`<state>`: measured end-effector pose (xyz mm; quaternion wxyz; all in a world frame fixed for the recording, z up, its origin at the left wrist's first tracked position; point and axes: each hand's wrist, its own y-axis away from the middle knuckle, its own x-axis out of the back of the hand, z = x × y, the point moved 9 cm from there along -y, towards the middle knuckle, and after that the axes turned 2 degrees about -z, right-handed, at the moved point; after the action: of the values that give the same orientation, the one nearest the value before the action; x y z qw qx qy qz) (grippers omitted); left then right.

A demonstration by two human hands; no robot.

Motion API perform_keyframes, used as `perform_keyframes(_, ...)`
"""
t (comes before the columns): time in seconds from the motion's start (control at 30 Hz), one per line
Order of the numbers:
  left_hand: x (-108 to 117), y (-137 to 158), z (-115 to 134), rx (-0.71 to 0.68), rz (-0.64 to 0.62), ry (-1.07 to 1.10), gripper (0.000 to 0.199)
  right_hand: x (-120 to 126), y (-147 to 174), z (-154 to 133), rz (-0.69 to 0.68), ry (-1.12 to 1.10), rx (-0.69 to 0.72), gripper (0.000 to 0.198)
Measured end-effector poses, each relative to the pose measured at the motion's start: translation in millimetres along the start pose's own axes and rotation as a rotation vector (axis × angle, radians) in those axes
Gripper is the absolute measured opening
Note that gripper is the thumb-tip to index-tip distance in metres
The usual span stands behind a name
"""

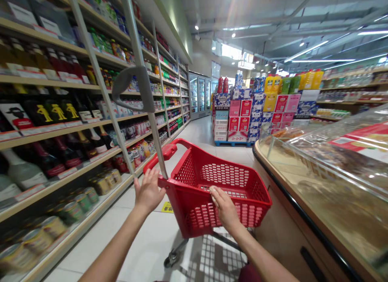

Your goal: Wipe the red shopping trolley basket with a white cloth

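Note:
A red plastic shopping cart (197,211) with perforated walls stands on the floor in front of me, turned so that its handle (153,162) points left. A tall grey metal pole (156,132) with a grey plastic loop rises from its handle corner. My left hand (150,191) rests against this corner. Its fingers are spread, with the fingertips near the handle and the thumb touching the cart's side. Fingers together, my right hand (224,205) is closed over the cart's near rim. No goods show in the cart's basket.
Shelves of bottles and cans (54,164) run along the left side. On the right is a glass-sided display counter (303,217) close to the cart. Stacked drink cartons (239,120) stand on a blue pallet ahead. Glass-door fridges (200,94) are farther back.

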<state>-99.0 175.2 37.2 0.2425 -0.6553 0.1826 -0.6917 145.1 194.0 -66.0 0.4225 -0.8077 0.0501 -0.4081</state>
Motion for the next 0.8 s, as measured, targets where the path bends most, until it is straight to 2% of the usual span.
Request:
perform_keyframes(0.07, -9, -10, -3, -0.096, -0.143, -0.050, 0.045, 5, 6, 12, 0.007, -0.009, 0.009, 0.038)
perform_keyframes(0.1, -9, -12, -2, -0.131, -0.159, -0.068, 0.044, 7, 8, 17, 0.025, -0.002, -0.001, 0.037)
perform_keyframes(0.2, -3, -11, 3, -0.155, -0.077, -0.093, 0.040, 10, 4, 15, 0.102, 0.017, -0.069, 0.036)
perform_keyframes(0.3, 5, -4, 17, -0.171, -0.011, -0.088, 0.034, -1, -18, -26, 0.112, -0.039, -0.059, 0.038)
perform_keyframes(0.43, 14, 3, 31, -0.192, -0.005, -0.049, 0.023, -15, -51, -101, 0.092, -0.130, 0.101, 0.040)
perform_keyframes(0.5, 17, 7, 36, -0.210, -0.014, -0.007, 0.020, -16, -59, -119, 0.091, -0.142, 0.147, 0.042)
perform_keyframes(0.67, 17, 16, 43, -0.242, -0.040, 0.094, 0.025, -16, -67, -108, 0.061, -0.105, 0.042, 0.047)
perform_keyframes(0.8, 18, 22, 44, -0.248, -0.038, 0.115, 0.032, -6, -59, -100, 0.041, -0.143, 0.151, 0.043)
